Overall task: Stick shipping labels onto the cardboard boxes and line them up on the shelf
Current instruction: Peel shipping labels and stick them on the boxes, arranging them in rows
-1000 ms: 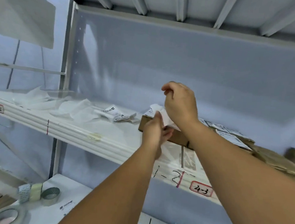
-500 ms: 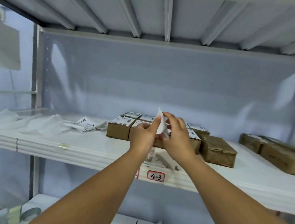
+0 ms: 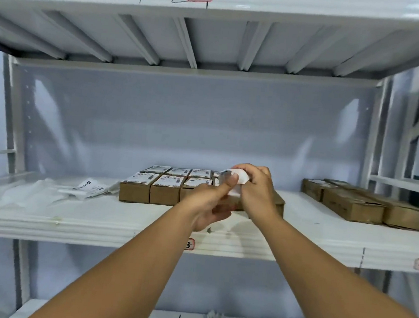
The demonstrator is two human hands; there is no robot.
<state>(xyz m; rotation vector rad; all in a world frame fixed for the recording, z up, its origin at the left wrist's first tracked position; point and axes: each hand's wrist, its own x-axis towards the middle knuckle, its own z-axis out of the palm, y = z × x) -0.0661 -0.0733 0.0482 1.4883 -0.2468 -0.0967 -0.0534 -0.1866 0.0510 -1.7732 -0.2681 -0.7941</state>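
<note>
Logging from my remote seat, I take the block of labelled boxes as reference. They are matt brown cardboard, rectangular, packed side to side in two rows on the glossy white metal shelf. Each visible top carries a white printed sticker.

Directly in front of the block's right end, both hands meet on one small white shipping label, which is curled and slightly crumpled. The left hand pinches it between thumb and forefinger, its other fingers loosely curled below. The right hand bends its fingers over the label's upper edge, also pinching.

Right of the block, well apart, lie longer brown boxes. Left of it, thin translucent sheets lie rumpled.
</note>
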